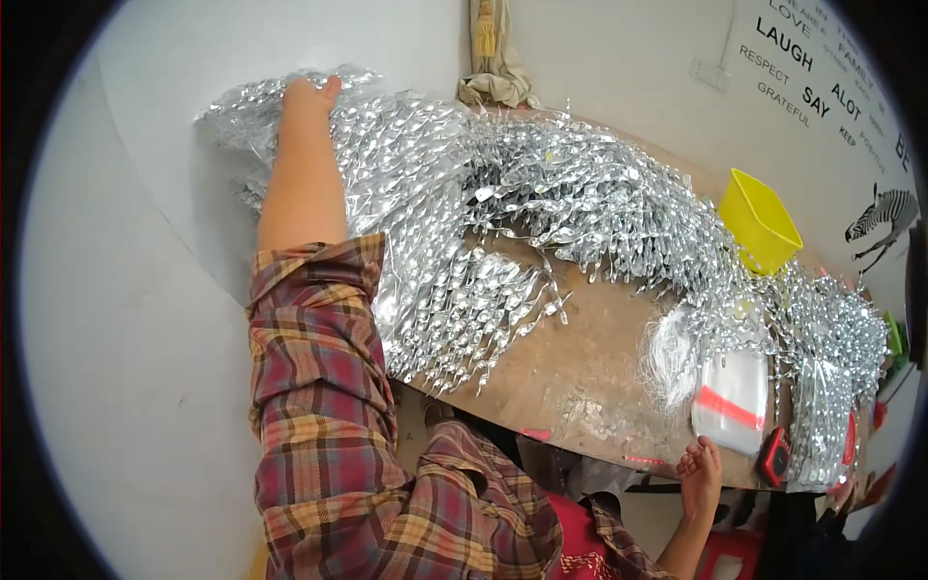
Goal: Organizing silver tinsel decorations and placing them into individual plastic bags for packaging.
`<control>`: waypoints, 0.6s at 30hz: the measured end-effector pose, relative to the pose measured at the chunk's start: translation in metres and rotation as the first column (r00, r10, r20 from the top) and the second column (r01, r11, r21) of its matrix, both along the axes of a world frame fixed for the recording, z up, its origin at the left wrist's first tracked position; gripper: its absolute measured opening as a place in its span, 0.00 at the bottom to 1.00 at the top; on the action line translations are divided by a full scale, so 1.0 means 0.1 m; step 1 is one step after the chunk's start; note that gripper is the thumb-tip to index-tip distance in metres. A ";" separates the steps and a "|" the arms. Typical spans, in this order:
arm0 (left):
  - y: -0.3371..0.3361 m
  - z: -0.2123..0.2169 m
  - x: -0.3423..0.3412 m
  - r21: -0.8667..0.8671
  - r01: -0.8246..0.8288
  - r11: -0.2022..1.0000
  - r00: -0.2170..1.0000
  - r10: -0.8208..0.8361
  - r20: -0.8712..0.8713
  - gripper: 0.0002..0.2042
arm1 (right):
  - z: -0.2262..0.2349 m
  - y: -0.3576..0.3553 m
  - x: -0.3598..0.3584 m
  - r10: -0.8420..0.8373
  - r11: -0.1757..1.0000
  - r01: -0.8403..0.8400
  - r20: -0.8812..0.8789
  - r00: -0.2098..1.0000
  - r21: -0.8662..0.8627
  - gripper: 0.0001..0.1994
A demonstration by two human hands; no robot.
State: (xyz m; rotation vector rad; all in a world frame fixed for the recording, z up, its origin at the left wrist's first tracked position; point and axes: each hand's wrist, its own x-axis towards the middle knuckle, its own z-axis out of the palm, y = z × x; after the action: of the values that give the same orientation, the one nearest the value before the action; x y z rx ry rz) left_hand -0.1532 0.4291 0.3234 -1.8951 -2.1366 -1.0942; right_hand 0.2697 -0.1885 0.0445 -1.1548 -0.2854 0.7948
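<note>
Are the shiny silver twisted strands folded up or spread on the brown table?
Spread: silver strands extend along the brown table.

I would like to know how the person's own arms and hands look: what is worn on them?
The left hand and right hand are bare, without gloves. The left sleeve is plaid in maroon, mustard yellow, grey and dark lines, wrinkled, with a loose, wide cuff ending well short of the wrist. Of the right sleeve, only a little similar plaid shows.

Plaid shirt [454,522], maroon + yel; L slv [324,387] bunched; red top [570,527] w/ print.
</note>
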 end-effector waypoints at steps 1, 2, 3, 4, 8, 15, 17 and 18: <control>-0.16 -0.05 0.08 0.120 0.150 0.981 0.982 -0.162 0.099 0.40 | 0.01 0.01 -0.03 -0.020 1.000 0.020 -0.035 0.999 0.003 0.13; -0.14 -0.08 0.10 0.115 0.151 0.982 0.982 -0.162 0.097 0.40 | 0.02 0.01 -0.03 -0.039 0.999 0.040 -0.071 0.997 0.005 0.12; -0.15 -0.11 0.11 0.159 0.209 0.965 0.964 -0.231 0.134 0.38 | -0.01 0.00 -0.03 -0.036 0.999 0.036 -0.079 0.996 0.000 0.12; -0.18 -0.12 0.11 0.204 0.264 0.943 0.939 -0.299 0.167 0.37 | -0.05 0.00 -0.01 -0.009 1.000 0.009 -0.059 0.998 -0.005 0.13; -0.42 -0.14 0.17 0.126 0.292 0.948 0.953 -0.299 0.045 0.39 | -0.08 0.09 -0.02 0.021 1.000 -0.022 -0.075 0.997 -0.010 0.12; -1.57 -0.32 0.82 0.514 0.569 0.642 -0.009 -0.620 0.784 0.24 | -0.06 0.27 -0.08 0.138 0.990 -0.137 -0.021 0.990 0.033 0.12; -2.05 -0.61 1.04 0.323 0.790 0.522 0.301 -0.788 0.537 0.22 | -0.01 0.36 -0.13 0.139 0.990 -0.140 0.017 0.990 0.035 0.12; -2.28 -0.83 1.11 0.119 0.858 0.500 0.405 -0.800 0.442 0.23 | 0.00 0.41 -0.16 0.177 0.984 -0.179 0.055 0.983 0.025 0.11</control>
State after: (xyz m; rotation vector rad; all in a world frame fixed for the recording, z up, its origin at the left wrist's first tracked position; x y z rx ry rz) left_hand -0.0417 0.2013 0.2405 -3.2028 -1.2577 -1.6942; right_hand 0.2540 -0.1476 0.0444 -1.1335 -0.4481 0.9148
